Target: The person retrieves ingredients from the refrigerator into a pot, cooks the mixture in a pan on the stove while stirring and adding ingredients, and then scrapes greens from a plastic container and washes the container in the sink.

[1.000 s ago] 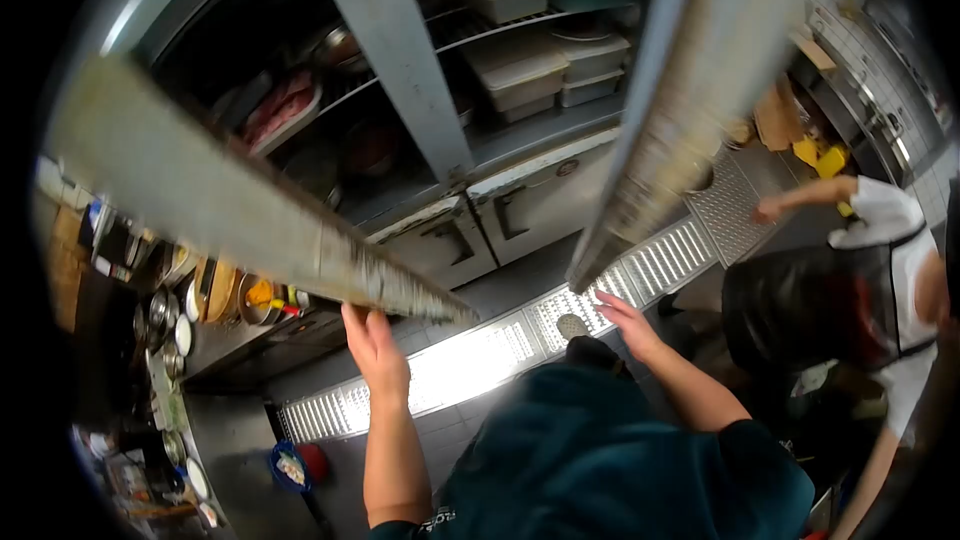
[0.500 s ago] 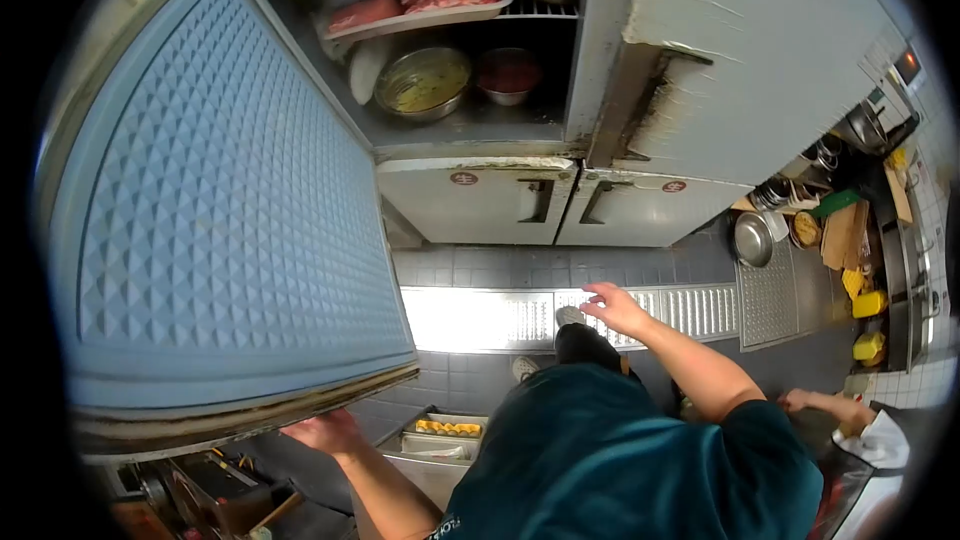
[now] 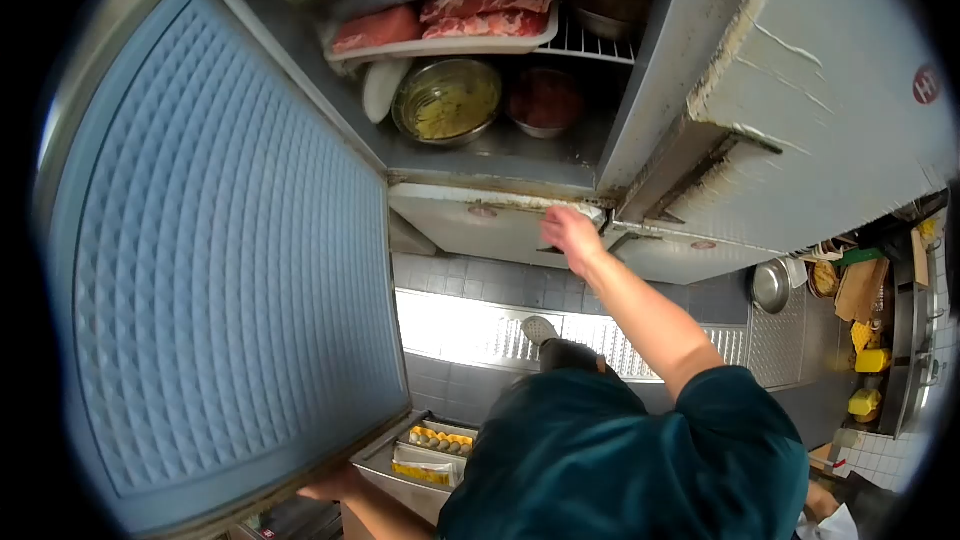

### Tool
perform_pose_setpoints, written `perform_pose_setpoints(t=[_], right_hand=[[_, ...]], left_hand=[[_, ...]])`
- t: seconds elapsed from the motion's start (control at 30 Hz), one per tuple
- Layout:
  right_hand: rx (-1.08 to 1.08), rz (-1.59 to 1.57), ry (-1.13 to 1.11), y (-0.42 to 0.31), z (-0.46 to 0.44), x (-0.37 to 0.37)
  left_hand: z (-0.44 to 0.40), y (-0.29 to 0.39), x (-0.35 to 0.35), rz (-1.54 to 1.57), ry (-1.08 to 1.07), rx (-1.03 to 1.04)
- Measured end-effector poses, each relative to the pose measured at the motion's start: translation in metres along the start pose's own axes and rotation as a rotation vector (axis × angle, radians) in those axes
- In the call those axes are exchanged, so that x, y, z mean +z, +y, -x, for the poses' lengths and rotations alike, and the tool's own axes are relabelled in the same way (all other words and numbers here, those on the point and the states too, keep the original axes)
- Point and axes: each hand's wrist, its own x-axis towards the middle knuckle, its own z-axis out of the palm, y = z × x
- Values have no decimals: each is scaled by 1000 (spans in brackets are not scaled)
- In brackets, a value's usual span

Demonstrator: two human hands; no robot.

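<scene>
A tall refrigerator stands in front of me, its upper left door (image 3: 235, 270) swung wide open with a blue quilted inner panel. My left hand (image 3: 335, 485) holds the door's outer edge, some fingers hidden. My right hand (image 3: 572, 235) reaches forward, empty and loosely open, in front of the lower door (image 3: 440, 225). Inside the compartment, a white tray (image 3: 540, 40) carries slabs of raw red meat (image 3: 485, 22). Below it are a metal bowl (image 3: 447, 100) of yellowish-green food and a smaller bowl (image 3: 545, 105) with dark red contents.
An open drawer (image 3: 440, 450) with eggs and a packet lies near my left arm. Metal drain grating (image 3: 450, 325) crosses the floor. At right are a steel bowl (image 3: 770, 285), cardboard (image 3: 862, 290) and yellow containers (image 3: 872, 360). Part of another person (image 3: 825, 515) shows at lower right.
My right hand has moved forward and slightly left, toward the refrigerator. My view has come closer to the shelves. The left hand stays at the door edge. My foot has stepped left.
</scene>
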Motion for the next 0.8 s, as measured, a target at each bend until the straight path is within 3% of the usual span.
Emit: perform_pose_setpoints(t=[0.07, 0.17, 0.27, 0.43, 0.6, 0.67, 0.7, 0.8], right_hand=[[-18, -217, 55, -28, -51, 8], [-38, -437, 249, -55, -137, 14], [4, -589, 307, -74, -192, 19], [-60, -618, 409, -68, -211, 30], [-154, -749, 469, -68, -173, 37], [-327, -415, 482, -18, -234, 0], [-209, -833, 460, -49, -209, 23], [-235, -742, 494, -67, -197, 40]], left_hand=[[-16, -22, -54, -69, -86, 62], [-3, -21, -50, -129, -81, 146], [15, -12, -35, -23, 37, 28], [61, 7, 57, -150, 228, 157], [56, -9, 42, -346, 221, 250], [54, -16, 37, -479, 208, 296], [52, -18, 34, -547, 206, 325], [46, -24, 21, -766, 191, 424]])
